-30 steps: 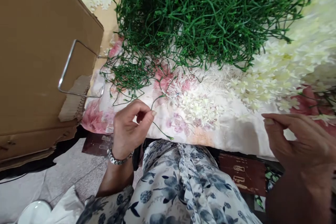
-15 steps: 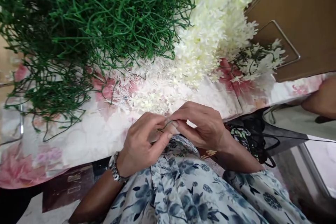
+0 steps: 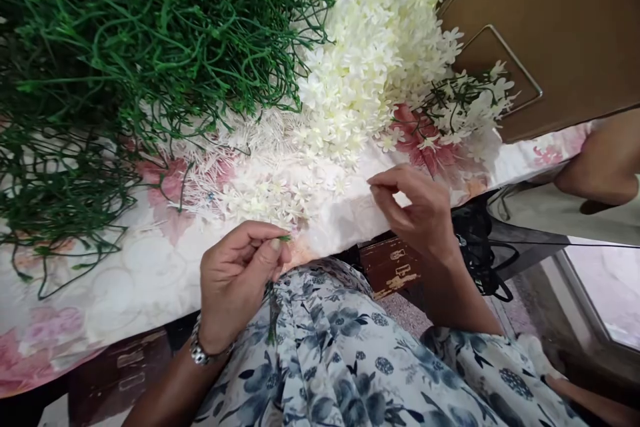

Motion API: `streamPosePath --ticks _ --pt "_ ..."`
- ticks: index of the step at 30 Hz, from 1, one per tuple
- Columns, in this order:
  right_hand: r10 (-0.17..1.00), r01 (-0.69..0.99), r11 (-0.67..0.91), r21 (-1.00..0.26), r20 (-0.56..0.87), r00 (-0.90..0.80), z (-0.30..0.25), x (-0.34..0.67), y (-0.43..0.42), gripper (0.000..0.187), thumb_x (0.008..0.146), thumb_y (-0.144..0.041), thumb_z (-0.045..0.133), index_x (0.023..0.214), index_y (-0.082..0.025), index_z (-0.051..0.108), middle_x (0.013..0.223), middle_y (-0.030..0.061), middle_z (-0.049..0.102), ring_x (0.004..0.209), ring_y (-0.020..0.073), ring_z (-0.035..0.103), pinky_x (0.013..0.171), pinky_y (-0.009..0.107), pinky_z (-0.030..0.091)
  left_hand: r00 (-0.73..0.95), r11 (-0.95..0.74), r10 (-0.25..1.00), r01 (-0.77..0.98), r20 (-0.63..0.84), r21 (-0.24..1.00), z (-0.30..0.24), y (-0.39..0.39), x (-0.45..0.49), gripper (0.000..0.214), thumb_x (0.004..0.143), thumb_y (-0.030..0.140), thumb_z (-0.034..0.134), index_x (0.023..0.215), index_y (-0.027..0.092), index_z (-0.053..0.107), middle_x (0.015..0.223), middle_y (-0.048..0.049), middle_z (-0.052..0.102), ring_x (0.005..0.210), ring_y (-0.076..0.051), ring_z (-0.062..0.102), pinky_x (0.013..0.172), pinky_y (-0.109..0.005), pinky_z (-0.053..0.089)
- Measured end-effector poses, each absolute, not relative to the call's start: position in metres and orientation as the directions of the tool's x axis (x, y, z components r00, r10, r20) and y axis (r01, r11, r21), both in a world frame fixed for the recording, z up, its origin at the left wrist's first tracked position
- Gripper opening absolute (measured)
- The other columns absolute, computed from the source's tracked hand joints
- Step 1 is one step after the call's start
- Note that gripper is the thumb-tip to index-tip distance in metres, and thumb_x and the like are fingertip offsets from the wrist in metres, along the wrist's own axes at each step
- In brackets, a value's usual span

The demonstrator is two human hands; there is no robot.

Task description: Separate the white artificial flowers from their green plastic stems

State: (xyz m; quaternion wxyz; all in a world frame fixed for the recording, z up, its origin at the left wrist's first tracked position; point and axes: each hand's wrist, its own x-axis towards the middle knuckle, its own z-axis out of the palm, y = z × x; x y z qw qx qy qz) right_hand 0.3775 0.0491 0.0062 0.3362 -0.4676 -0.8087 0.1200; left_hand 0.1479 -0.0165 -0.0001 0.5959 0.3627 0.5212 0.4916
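Note:
My left hand (image 3: 239, 280) pinches a thin green plastic stem (image 3: 273, 312) that hangs down over my flower-print lap. A metal watch sits on that wrist. My right hand (image 3: 416, 209) hovers at the table edge with thumb and fingertips pinched together; whether it holds anything I cannot make out. Just beyond both hands lie small white artificial flowers (image 3: 260, 197) on a floral cloth (image 3: 125, 273). A big heap of white flowers (image 3: 370, 60) lies behind them.
A large tangle of green plastic stems (image 3: 125, 47) fills the left of the table. A brown cardboard box (image 3: 550, 13) with a metal wire handle stands at the right. Another person's arm (image 3: 600, 167) shows at the right edge. A small brown box (image 3: 393, 267) sits under the table.
My hands met over my lap, then parted. The right hand has moved up to the table edge near the white flowers, while the left keeps the stem, which now hangs downward.

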Motion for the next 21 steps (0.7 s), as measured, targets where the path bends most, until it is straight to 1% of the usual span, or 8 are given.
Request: streamPosePath --ticks 3,6,9,11,13,16,18,21 --pt "0.899 0.733 0.432 -0.526 0.31 -0.308 0.004 0.382 0.054 0.007 0.083 -0.019 0.052 0.081 -0.017 0.058 0.071 0.0008 0.055 0.065 0.0105 0.051 0.06 0.024 0.04 -0.122 0.222 0.961 -0.188 -0.247 0.957 0.002 -0.014 0.151 0.005 0.079 0.019 0.062 0.083 0.02 0.063 0.061 0.0021 0.062 0.053 -0.007 0.055 0.045 -0.016 0.041" --pt "0.914 0.769 0.399 -0.499 0.277 -0.295 -0.001 0.37 0.052 0.015 0.082 -0.032 0.057 0.081 -0.017 0.057 0.069 0.0007 0.055 0.064 0.0112 0.051 0.058 0.024 0.039 -0.199 0.18 0.96 -0.102 -0.197 0.978 0.002 -0.013 0.154 0.007 0.078 0.019 0.063 0.085 0.02 0.063 0.063 0.0018 0.063 0.055 -0.008 0.056 0.046 -0.016 0.042" --pt "0.913 0.857 0.388 -0.339 0.268 -0.308 -0.011 0.356 0.05 0.018 0.081 -0.035 0.057 0.079 -0.017 0.057 0.069 0.002 0.056 0.064 0.0127 0.051 0.058 0.024 0.037 -0.232 0.149 0.962 -0.008 -0.146 0.989 0.001 -0.013 0.155 0.007 0.078 0.02 0.062 0.086 0.019 0.063 0.067 0.0005 0.064 0.059 -0.009 0.059 0.051 -0.017 0.046" --pt "0.905 0.897 0.389 -0.209 0.266 -0.331 -0.018 0.352 0.052 0.015 0.083 -0.028 0.052 0.075 -0.017 0.056 0.069 0.003 0.057 0.064 0.0134 0.05 0.059 0.026 0.036 -0.216 0.138 0.968 0.022 -0.13 0.99 0.001 -0.014 0.155 0.008 0.078 0.019 0.062 0.086 0.019 0.064 0.068 0.0003 0.064 0.061 -0.009 0.059 0.054 -0.018 0.047" --pt "0.904 0.912 0.381 -0.151 0.266 -0.333 -0.023 0.352 0.053 0.016 0.085 -0.022 0.047 0.072 -0.017 0.056 0.069 0.0035 0.057 0.064 0.0134 0.05 0.059 0.026 0.035 -0.193 0.143 0.972 0.02 -0.137 0.989 0.001 -0.014 0.155 0.009 0.078 0.018 0.062 0.087 0.02 0.064 0.068 0.0007 0.065 0.06 -0.009 0.059 0.053 -0.018 0.047" --pt "0.913 0.893 0.377 -0.246 0.261 -0.313 -0.022 0.358 0.054 0.017 0.085 -0.019 0.046 0.072 -0.016 0.056 0.067 0.0025 0.055 0.063 0.0124 0.05 0.058 0.026 0.035 -0.133 0.184 0.973 -0.045 -0.188 0.982 0.002 -0.013 0.156 0.01 0.079 0.017 0.061 0.087 0.021 0.063 0.071 0.0006 0.066 0.06 -0.009 0.059 0.055 -0.019 0.048" --pt "0.911 0.818 0.405 -0.409 0.258 -0.323 -0.016 0.362 0.051 0.013 0.083 -0.017 0.048 0.073 -0.016 0.056 0.065 0.0007 0.053 0.062 0.0107 0.049 0.057 0.024 0.036 -0.092 0.212 0.971 -0.114 -0.222 0.971 0.003 -0.011 0.157 0.009 0.08 0.017 0.06 0.086 0.021 0.063 0.071 0.0007 0.066 0.057 -0.008 0.057 0.053 -0.018 0.047" --pt "0.884 0.596 0.457 -0.66 0.26 -0.389 -0.004 0.362 0.044 0.005 0.081 -0.016 0.054 0.076 -0.017 0.056 0.066 -0.0011 0.054 0.061 0.0088 0.05 0.056 0.022 0.039 -0.065 0.248 0.962 -0.185 -0.264 0.951 0.004 -0.007 0.16 0.005 0.081 0.019 0.058 0.084 0.02 0.062 0.065 0.0015 0.061 0.054 -0.007 0.052 0.047 -0.016 0.042"
